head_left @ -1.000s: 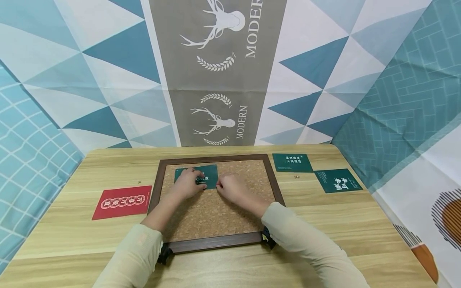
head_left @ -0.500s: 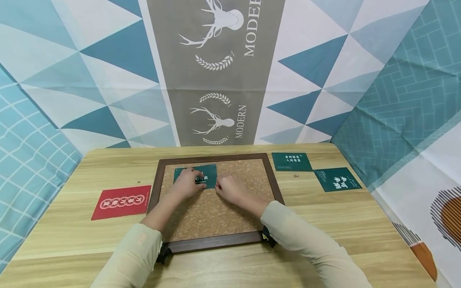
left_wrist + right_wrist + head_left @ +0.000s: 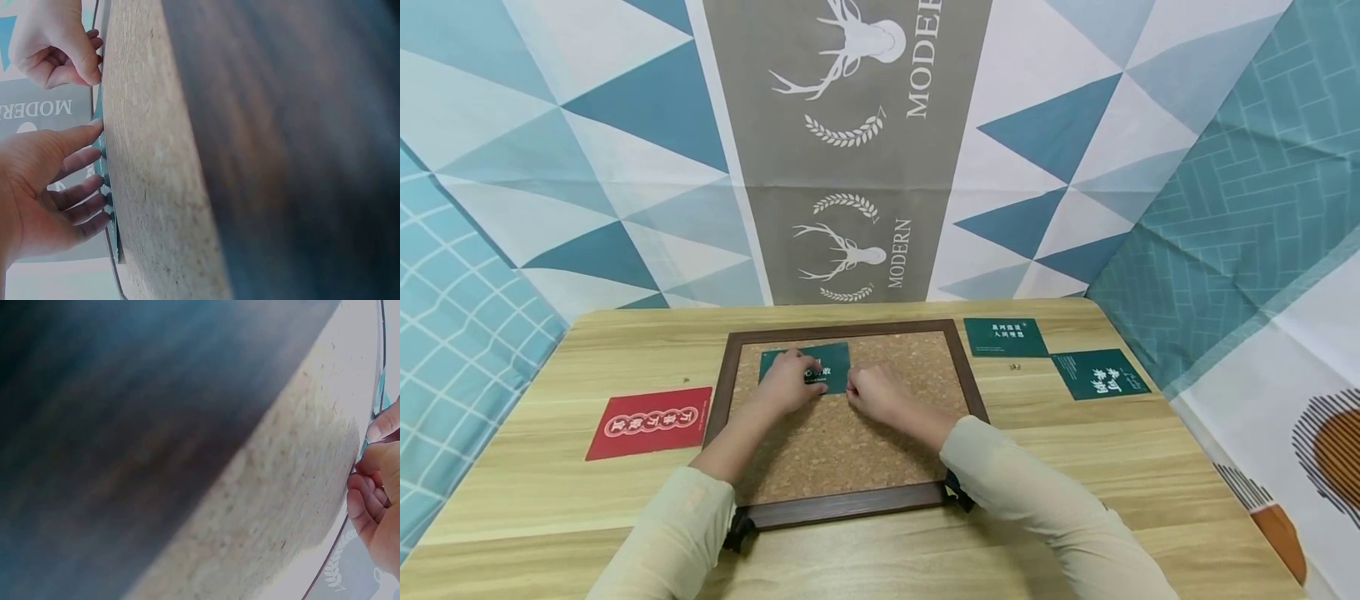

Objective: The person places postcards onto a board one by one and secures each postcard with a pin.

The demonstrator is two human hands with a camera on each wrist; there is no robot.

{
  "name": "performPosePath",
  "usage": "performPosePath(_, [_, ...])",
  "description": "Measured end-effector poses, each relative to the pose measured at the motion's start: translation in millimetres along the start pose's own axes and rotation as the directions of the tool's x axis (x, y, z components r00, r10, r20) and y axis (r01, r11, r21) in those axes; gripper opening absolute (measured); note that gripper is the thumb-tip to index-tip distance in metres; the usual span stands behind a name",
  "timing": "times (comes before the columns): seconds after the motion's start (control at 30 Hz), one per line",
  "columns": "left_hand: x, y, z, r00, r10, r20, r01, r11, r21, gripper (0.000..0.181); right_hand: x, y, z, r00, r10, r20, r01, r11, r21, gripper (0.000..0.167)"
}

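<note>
On the upper left of the cork board lies a green card with white writing. My left hand rests on it with fingers spread and slightly bent; the left wrist view shows the fingertips against the card. At the card's right edge, near its lower corner, is my right hand, its fingers curled and the thumb and index fingertips together. The right wrist view shows that hand close against the board. Anything between its fingertips is hidden.
A red card lies left of the board's dark frame. Two green cards, one upper and one lower, lie to the right. Small metallic items sit near them and above the red card. A patterned cloth stands behind.
The whole head view has drifted slightly to the left. Both hands keep their places on the card and board.
</note>
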State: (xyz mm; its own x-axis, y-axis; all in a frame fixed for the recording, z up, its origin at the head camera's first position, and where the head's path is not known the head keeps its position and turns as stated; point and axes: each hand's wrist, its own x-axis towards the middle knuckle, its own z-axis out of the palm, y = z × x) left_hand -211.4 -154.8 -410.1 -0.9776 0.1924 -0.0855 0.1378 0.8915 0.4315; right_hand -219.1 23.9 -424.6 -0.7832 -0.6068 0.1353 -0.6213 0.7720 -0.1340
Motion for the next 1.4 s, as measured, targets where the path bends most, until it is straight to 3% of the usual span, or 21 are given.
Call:
performPosePath(0.57, [0.4, -0.9, 1.6, 1.000, -0.001, -0.003, 0.001, 1.000, 0.016, 0.032, -1.7, 2, -4, 1.000, -0.017, 0.016, 0.014, 0.991, 0.131, 0.016])
performPosePath(1.17, [-0.2, -1.2, -0.2, 1.000, 0.013, -0.016, -0.013, 1.000, 0.008, 0.033, 7.1, 1, -15, 0.985, 0.039, 0.167, -0.076, 0.971, 0.225, 0.020])
performPosePath(1.4, [0.8, -1.0, 1.4, 1.000, 0.016, -0.010, -0.016, 1.000, 0.006, 0.033, 8.7, 3, -17, 0.979, 0.015, 0.203, -0.057, 0.977, 0.204, 0.019])
